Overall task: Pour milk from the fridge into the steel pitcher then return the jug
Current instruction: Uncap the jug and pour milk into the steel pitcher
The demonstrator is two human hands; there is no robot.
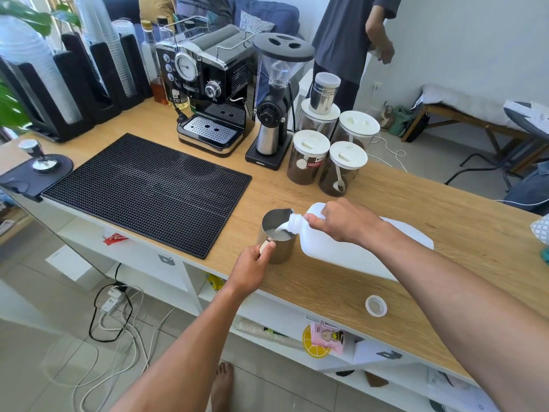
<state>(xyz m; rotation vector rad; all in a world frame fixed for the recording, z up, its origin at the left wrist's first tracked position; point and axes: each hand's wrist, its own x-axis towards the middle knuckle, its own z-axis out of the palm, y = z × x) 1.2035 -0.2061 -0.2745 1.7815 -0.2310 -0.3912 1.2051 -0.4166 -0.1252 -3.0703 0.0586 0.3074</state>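
The long wooden counter [445, 203] runs from upper left to lower right; a black rubber mat [142, 188] covers its left part, its near corner reaching the front edge; behind the mat stand a black espresso machine [208, 93] and a coffee grinder [277, 105]; the white milk jug [335, 254] is tilted, neck down to the left over the rim of the steel pitcher [282, 251], with milk running in; four white-lidded jars [307, 162] of grounds cluster beside the grinder, and one red label reads "SMART", the rest cut off; the pitcher stands just right of the mat, close to the front edge; the right hand [341, 223] grasps the jug near its neck; the left hand [252, 267] curls round the pitcher's pale handle; the jug cap [376, 306] lies near the front edge; bare wood stretches right of the jug and between jug and jars.
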